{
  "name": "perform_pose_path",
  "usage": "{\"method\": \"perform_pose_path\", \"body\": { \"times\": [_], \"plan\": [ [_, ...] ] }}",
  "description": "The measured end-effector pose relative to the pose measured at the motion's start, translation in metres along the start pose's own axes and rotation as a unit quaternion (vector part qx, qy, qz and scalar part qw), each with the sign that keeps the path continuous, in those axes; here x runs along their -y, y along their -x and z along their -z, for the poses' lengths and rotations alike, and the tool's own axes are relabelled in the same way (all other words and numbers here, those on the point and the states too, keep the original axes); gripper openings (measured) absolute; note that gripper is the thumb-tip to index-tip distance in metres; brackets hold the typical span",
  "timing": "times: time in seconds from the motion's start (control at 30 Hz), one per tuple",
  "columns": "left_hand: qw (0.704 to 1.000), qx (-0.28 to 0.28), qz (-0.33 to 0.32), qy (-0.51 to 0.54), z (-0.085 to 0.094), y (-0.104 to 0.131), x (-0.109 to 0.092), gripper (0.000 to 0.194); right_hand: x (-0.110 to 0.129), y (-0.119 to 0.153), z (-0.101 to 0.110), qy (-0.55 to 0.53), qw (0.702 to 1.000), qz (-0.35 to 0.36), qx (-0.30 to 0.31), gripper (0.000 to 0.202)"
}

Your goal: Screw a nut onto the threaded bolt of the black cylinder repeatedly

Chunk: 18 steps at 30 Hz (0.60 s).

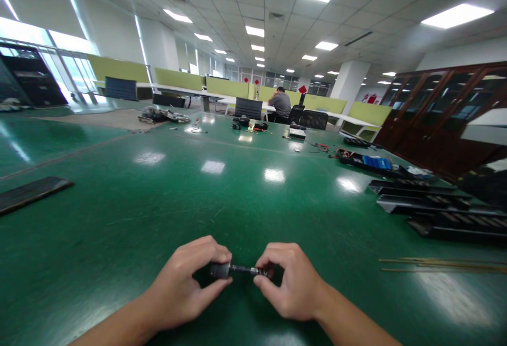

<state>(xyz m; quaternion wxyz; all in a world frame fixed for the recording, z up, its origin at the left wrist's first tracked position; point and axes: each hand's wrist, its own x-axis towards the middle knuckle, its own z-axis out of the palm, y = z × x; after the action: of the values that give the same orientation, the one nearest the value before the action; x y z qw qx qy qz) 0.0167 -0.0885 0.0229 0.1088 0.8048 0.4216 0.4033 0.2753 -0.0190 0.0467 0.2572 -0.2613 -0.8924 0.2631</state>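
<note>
A small dark metal part with a thin shaft [242,269] lies level between my two hands, just above or on the green tabletop [222,208]. My left hand [190,277] pinches its thick, blocky end between thumb and fingers. The narrow right end, with a silvery ring, is gripped by the thumb and forefinger of my right hand [291,282]. Between the fingertips of both hands the dark shaft shows bare. Whether the part touches the table cannot be made out.
Black metal channels [455,224] and thin brass-coloured rods [439,265] lie at the right. A dark flat bar [31,193] is at the left. Farther back are a tray with blue items [376,162], cables and tools [249,124], and a seated person [280,104].
</note>
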Motion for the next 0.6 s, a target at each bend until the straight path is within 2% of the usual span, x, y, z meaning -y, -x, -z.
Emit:
{"method": "perform_pose_path", "body": {
  "times": [0.33, 0.47, 0.53, 0.6],
  "plan": [
    [1.000, -0.004, 0.010, -0.025, 0.005, -0.002, -0.001, 0.029, -0.001, 0.001, 0.001, 0.012, 1.000, -0.013, -0.012, 0.006],
    [0.995, -0.051, 0.039, -0.077, 0.007, -0.003, 0.000, 0.039, -0.002, 0.001, 0.003, 0.017, 1.000, -0.018, -0.008, 0.006],
    [0.991, -0.072, 0.065, -0.091, 0.015, 0.000, 0.009, 0.047, -0.003, 0.001, 0.003, 0.013, 1.000, -0.012, -0.003, 0.005],
    [0.981, -0.091, 0.126, -0.112, 0.035, 0.004, 0.026, 0.051, -0.004, 0.001, 0.003, 0.010, 1.000, -0.006, 0.000, 0.005]
  ]
}}
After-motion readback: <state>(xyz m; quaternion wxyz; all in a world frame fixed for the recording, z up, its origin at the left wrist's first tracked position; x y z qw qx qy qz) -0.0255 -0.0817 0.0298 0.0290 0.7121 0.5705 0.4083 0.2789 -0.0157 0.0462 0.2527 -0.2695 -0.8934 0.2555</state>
